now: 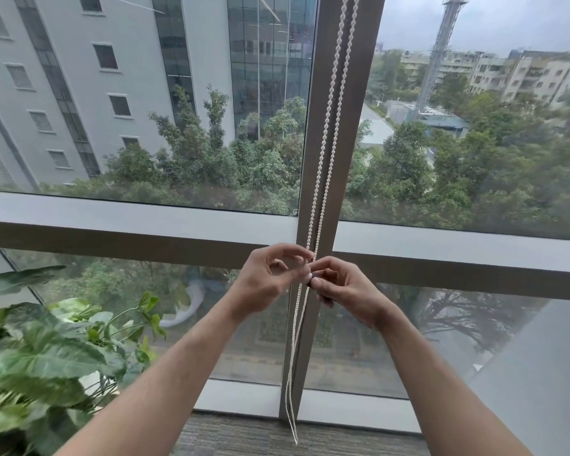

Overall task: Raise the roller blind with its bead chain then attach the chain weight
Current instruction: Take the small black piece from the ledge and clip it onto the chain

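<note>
A white bead chain [326, 133] hangs as two strands down the grey window mullion [352, 126], its loop ending just above the carpet. My left hand [264, 284] pinches the strands at waist height with thumb and forefinger. My right hand [346, 291] meets it from the right, fingers closed on a small dark chain weight [314, 277] pressed against the chain. Most of the weight is hidden by my fingers. The roller blind itself is out of view above.
A leafy potted plant [46, 350] crowds the lower left. Grey window frame rails [145, 225] run across the middle. A grey carpet [244, 436] lies below, and a pale panel [540, 373] stands at the lower right.
</note>
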Tool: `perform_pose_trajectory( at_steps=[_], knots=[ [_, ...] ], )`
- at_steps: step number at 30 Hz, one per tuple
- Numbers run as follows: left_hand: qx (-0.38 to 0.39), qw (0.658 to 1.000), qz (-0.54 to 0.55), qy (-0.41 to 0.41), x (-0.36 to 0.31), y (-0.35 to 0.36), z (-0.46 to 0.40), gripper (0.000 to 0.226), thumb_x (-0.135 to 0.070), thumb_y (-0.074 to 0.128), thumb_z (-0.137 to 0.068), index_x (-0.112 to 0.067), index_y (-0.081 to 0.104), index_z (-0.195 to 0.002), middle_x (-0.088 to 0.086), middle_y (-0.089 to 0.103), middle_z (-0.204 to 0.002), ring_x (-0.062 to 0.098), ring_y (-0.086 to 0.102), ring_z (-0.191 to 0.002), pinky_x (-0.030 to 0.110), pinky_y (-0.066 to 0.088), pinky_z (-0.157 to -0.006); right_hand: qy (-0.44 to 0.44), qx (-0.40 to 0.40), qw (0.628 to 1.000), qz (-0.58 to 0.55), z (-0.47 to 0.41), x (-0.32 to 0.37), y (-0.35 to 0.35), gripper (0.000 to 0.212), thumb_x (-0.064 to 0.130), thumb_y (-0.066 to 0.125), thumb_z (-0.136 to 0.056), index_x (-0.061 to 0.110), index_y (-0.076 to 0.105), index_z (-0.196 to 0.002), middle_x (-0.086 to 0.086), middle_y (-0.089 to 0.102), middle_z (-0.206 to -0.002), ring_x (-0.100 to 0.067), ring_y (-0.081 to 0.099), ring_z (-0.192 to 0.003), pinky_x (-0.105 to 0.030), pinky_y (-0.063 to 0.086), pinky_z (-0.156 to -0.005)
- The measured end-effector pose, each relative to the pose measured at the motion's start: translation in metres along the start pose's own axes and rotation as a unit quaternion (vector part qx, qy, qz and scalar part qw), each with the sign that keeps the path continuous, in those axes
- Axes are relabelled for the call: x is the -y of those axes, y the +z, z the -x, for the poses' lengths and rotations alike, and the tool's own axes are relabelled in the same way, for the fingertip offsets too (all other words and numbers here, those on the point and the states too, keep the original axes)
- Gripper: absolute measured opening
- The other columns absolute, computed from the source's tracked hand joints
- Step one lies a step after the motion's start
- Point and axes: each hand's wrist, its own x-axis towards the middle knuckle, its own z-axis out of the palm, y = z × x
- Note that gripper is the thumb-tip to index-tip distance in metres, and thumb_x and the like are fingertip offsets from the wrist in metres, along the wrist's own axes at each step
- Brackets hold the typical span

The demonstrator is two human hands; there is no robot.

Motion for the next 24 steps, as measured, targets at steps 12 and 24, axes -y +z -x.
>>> perform_pose_trajectory(
  at_steps=[12,24],
  knots=[
    [-0.02,0.999,0.002,-0.048,0.028,0.015,0.025,0.016,-0.008,0.077,-0.08,-0.015,0.067,-0.09,0.011,0.074,-0.082,0.03,0.072,-0.077,0.048,0.058,-0.079,0.085,0.015,0.975,0.204,0.023,-0.061,0.013,0.024,0.014,0.076,-0.084,0.035,0.067,-0.093,0.014,0.064,-0.085,-0.004,0.058,-0.074,-0.028,0.05,-0.074],
    [-0.009,0.993,-0.042,-0.113,0.073,0.025,0.061,0.011,-0.008,0.08,-0.079,-0.008,0.071,-0.086,0.008,0.075,-0.081,0.015,0.071,-0.075,0.031,0.056,-0.071,0.171,-0.005,0.96,0.223,0.048,-0.148,0.029,0.026,0.007,0.077,-0.084,0.021,0.061,-0.1,0.003,0.06,-0.089,-0.012,0.055,-0.08,-0.026,0.045,-0.08]
  ],
)
